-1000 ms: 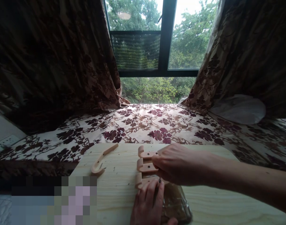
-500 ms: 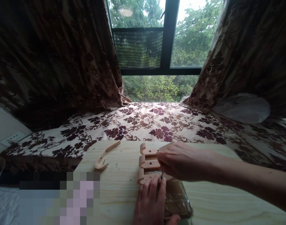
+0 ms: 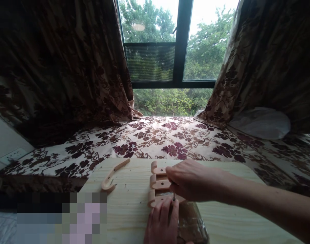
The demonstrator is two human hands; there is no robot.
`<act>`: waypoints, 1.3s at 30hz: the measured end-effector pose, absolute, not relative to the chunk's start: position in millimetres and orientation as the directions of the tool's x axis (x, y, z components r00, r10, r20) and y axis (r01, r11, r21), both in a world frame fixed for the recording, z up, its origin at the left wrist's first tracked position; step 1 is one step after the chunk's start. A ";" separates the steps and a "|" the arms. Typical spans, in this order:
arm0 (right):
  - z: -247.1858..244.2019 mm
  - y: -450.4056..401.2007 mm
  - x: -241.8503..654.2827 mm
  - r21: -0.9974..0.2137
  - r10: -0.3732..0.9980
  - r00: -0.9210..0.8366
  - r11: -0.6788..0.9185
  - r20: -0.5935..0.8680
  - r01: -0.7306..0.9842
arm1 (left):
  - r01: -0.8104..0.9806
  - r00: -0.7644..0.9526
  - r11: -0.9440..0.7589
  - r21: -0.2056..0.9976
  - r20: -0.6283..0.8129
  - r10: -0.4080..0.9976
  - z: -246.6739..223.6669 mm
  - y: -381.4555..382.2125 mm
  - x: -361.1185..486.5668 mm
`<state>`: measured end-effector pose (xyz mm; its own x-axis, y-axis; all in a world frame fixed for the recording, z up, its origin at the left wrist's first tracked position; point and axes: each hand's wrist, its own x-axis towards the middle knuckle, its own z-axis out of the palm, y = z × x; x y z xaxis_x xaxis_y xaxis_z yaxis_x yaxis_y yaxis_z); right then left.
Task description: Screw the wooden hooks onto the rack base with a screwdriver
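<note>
My right hand is closed around a screwdriver, mostly hidden in the fist, with only its thin shaft showing below. The tip meets a dark screw at the nearest wooden hook. Against that hook press the fingers of my left hand, close around the screw. Two more wooden hooks, a middle one and a far one, lie parallel beyond it, each with a dark screw or hole showing. Beneath the hooks and my left hand is a brown block wrapped in clear plastic.
A loose curved wooden hook lies on the pale wooden board to the left, with several small dark screws nearby. Behind the board spreads a floral cloth below the window. A white bag rests at right.
The whole scene sits slightly lower in the picture as the head view tilts up. Both hands keep their places at the nearest hook, the screwdriver still on the screw.
</note>
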<state>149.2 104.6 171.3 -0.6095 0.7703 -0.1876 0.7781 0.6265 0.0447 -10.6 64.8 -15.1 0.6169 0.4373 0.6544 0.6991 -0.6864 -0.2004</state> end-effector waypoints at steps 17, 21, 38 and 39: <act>174.1 104.1 156.0 0.022 0.766 -0.618 0.631 -0.178 0.776 | 0.746 0.551 -0.643 -0.173 0.702 0.451 -20.3 65.9 -8.4; 189.7 101.6 153.3 0.014 0.719 -0.652 0.674 -0.241 0.738 | 0.726 0.581 -0.655 -0.210 0.697 0.420 -19.5 68.9 -12.4; 182.8 103.6 150.4 0.068 0.676 -0.689 0.725 -0.263 0.685 | 0.698 0.605 -0.696 -0.170 0.659 0.447 -19.3 69.2 -13.4; 182.1 104.5 148.9 0.076 0.673 -0.691 0.729 -0.264 0.681 | 0.698 0.605 -0.697 -0.164 0.655 0.452 -19.3 68.8 -13.4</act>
<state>148.9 104.5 182.1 -0.6909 0.6730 -0.2640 0.6806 0.7286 0.0762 -13.4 68.8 -19.3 0.6051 0.4520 0.6554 0.6983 -0.6968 -0.1642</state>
